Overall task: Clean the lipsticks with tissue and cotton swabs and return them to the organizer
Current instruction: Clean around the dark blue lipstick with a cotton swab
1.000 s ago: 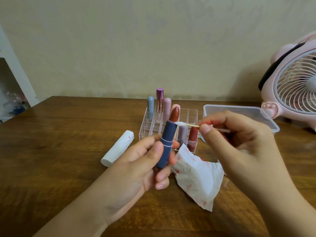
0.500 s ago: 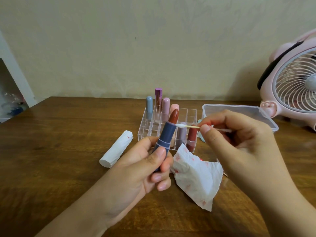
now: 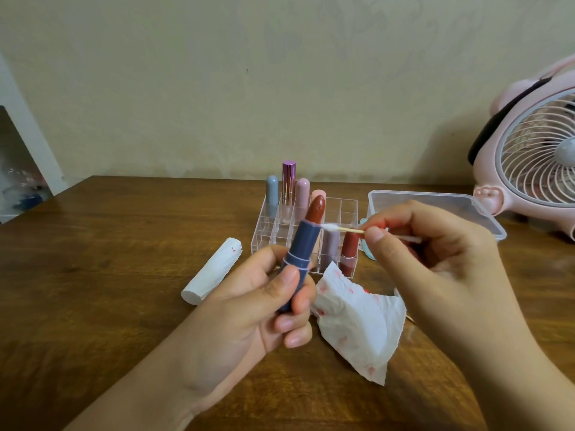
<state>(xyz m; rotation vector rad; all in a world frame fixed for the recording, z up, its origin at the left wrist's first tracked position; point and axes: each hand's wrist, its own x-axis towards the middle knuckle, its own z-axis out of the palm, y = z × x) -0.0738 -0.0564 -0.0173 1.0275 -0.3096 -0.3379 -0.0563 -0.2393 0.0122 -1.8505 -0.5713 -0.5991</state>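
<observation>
Swabbing step in hand: left hand [image 3: 264,293] is wrapped round the blue lipstick [image 3: 300,262], thumb pressed across the lower barrel, fingers curled behind. Right hand [image 3: 435,259] pinches a cotton swab [image 3: 345,229] between thumb and forefinger, remaining fingers loosely folded.

Landmark: the clear organizer [image 3: 348,209] on the surface [image 3: 93,275]. Blue lipstick is held in the air just in front of it, cap off, brown-red bullet [image 3: 315,209] wound out. Long axis near upright, leaning a little toward the right, bullet tip pointing up and away from the person. Swab lies roughly level, crosswise to the barrel, its white tip touching or just beside the collar where bullet meets barrel; cannot tell which.

Stained tissue [image 3: 357,321] lies crumpled in front of the organizer, right of the held lipstick. Other lipsticks stand in the organizer's compartments.

Judgement: cleaning of this stick mid-way. Next move calls for working the tip lightly round the collar, turning the barrel, without gouging the soft bullet; capping and return to an empty compartment not yet done.
</observation>
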